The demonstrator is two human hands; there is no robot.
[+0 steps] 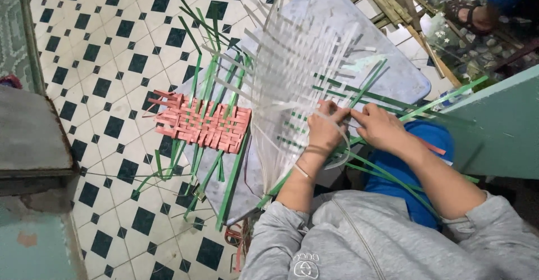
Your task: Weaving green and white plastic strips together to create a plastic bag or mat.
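Observation:
A half-woven mat of plastic strips lies on a pale board (393, 72). Its clear white woven section (297, 72) stands tilted up from the board. A pink woven section (205, 124) with green strips (196, 78) lies flat to the left. My left hand (324, 127) pinches a clear strip at the near edge of the white section. My right hand (379, 125) is beside it, fingers closed on a green strip (438, 103) that runs off to the right. Both arms wear grey sleeves.
The floor (112, 61) is white tile with black diamonds. A grey step (33, 134) sits at the left. A teal panel (499, 128) stands at the right. Bamboo sticks (393, 5) and another person's sandalled foot (469, 16) are at the top right. Blue cloth (404, 173) covers my lap.

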